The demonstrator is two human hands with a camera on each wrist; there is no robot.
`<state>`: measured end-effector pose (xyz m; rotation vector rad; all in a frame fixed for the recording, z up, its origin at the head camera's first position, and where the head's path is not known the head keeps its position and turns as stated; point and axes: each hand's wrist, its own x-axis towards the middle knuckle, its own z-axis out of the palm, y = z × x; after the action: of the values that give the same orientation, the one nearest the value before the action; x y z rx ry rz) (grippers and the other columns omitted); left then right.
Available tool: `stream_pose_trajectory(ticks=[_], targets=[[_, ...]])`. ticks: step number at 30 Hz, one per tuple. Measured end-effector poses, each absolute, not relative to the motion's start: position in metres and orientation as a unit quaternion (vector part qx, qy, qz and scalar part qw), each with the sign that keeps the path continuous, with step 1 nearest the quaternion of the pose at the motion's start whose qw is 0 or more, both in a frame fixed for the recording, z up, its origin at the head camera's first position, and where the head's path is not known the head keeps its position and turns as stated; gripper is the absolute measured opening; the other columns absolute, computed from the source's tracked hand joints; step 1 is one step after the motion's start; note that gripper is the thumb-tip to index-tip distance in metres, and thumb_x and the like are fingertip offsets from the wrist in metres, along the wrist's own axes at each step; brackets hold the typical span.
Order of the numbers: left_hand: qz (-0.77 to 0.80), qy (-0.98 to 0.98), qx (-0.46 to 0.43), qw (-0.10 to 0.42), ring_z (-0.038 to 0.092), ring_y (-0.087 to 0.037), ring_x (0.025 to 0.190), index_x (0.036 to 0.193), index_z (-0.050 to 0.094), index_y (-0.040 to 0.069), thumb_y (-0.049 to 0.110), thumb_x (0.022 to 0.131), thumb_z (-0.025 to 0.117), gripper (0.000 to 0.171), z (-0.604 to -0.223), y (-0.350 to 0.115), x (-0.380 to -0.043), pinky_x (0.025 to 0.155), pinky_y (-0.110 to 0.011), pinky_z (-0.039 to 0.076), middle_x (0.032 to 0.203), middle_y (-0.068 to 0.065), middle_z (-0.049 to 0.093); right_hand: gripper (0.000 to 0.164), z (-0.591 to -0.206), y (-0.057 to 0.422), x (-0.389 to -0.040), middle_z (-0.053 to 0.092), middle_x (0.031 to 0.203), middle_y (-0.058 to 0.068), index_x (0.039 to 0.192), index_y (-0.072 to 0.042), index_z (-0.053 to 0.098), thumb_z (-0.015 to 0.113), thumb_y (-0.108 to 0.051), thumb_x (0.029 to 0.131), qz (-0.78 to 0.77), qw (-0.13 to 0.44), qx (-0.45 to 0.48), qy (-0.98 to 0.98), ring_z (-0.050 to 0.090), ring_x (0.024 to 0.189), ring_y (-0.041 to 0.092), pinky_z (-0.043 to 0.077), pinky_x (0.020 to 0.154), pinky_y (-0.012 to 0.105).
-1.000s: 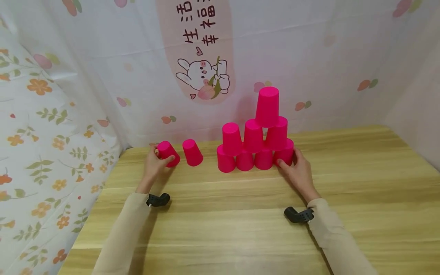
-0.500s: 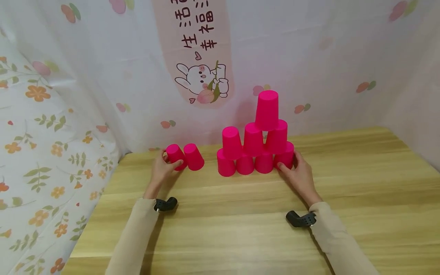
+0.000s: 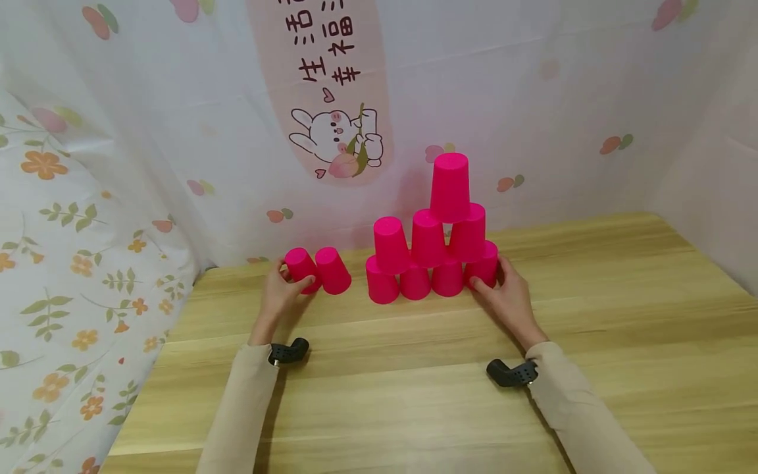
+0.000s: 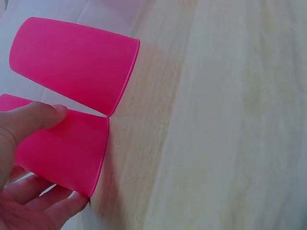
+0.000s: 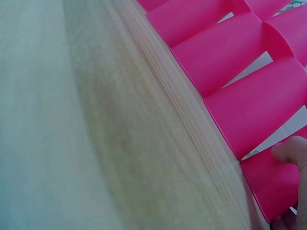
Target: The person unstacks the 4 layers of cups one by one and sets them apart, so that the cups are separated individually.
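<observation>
My left hand (image 3: 277,294) grips an upside-down pink cup (image 3: 299,264), thumb on the near side and fingers behind. In the left wrist view, this cup's rim meets that of a second upside-down pink cup (image 4: 76,62), which stands just to its right. A pyramid of pink cups rises further right: several in the bottom row (image 3: 416,283), three in the middle row (image 3: 391,245) and a single top cup (image 3: 450,187) over the right side. With thumb and fingers, my right hand (image 3: 508,296) holds the bottom row's rightmost cup (image 5: 271,177); its fingers are mostly hidden behind it.
Everything stands near the back of a wood-grain table (image 3: 391,375). A white printed cloth (image 3: 533,99) hangs right behind the cups, and a floral cloth (image 3: 71,263) hangs along the left. A gap of bare tabletop separates the two cups from the pyramid.
My left hand has slid its cup rightward until it stands against the neighbouring cup. The right hand keeps its hold on the pyramid's end cup. The head view has shifted slightly.
</observation>
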<state>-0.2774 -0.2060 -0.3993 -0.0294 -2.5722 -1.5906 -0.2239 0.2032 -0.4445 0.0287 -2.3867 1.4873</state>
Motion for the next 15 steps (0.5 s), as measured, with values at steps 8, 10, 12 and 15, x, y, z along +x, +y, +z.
stream_pose_trajectory(ticks=[8, 10, 12, 15], targets=[[-0.513, -0.855, 0.014, 0.071, 0.057, -0.035, 0.107, 0.127, 0.039, -0.004, 0.01, 0.079, 0.073, 0.06, -0.3991, -0.2025, -0.2746, 0.09, -0.043, 0.046, 0.118, -0.025, 0.056, 0.056, -0.4452, 0.2012, -0.2267, 0.05, 0.126, 0.022, 0.132, 0.002, 0.04, 0.066, -0.016, 0.086, 0.525, 0.169, 0.022, -0.834, 0.048, 0.116, 0.037, 0.04, 0.096, 0.049], [-0.505, -0.86, 0.017, 0.074, 0.057, -0.034, 0.107, 0.127, 0.039, -0.004, 0.012, 0.079, 0.074, 0.061, -0.4004, -0.2014, -0.2756, 0.09, -0.042, 0.046, 0.118, -0.025, 0.057, 0.055, -0.4458, 0.2019, -0.2265, 0.051, 0.124, 0.021, 0.131, 0.002, 0.041, 0.066, -0.016, 0.086, 0.522, 0.172, 0.021, -0.835, 0.049, 0.114, 0.036, 0.04, 0.095, 0.048], [-0.504, -0.86, 0.018, 0.076, 0.056, -0.034, 0.107, 0.126, 0.04, -0.003, 0.013, 0.079, 0.074, 0.06, -0.4008, -0.2009, -0.2765, 0.09, -0.042, 0.046, 0.118, -0.024, 0.057, 0.053, -0.4455, 0.2023, -0.2265, 0.053, 0.122, 0.02, 0.13, 0.002, 0.042, 0.066, -0.015, 0.085, 0.519, 0.177, 0.019, -0.836, 0.05, 0.112, 0.035, 0.041, 0.094, 0.047], [-0.508, -0.858, 0.013, 0.07, 0.056, -0.034, 0.108, 0.126, 0.04, -0.004, 0.012, 0.08, 0.073, 0.06, -0.4011, -0.2019, -0.2776, 0.09, -0.043, 0.046, 0.118, -0.024, 0.057, 0.053, -0.4454, 0.2016, -0.2262, 0.053, 0.121, 0.02, 0.129, 0.002, 0.042, 0.067, -0.015, 0.085, 0.518, 0.177, 0.015, -0.837, 0.051, 0.112, 0.035, 0.041, 0.094, 0.048]])
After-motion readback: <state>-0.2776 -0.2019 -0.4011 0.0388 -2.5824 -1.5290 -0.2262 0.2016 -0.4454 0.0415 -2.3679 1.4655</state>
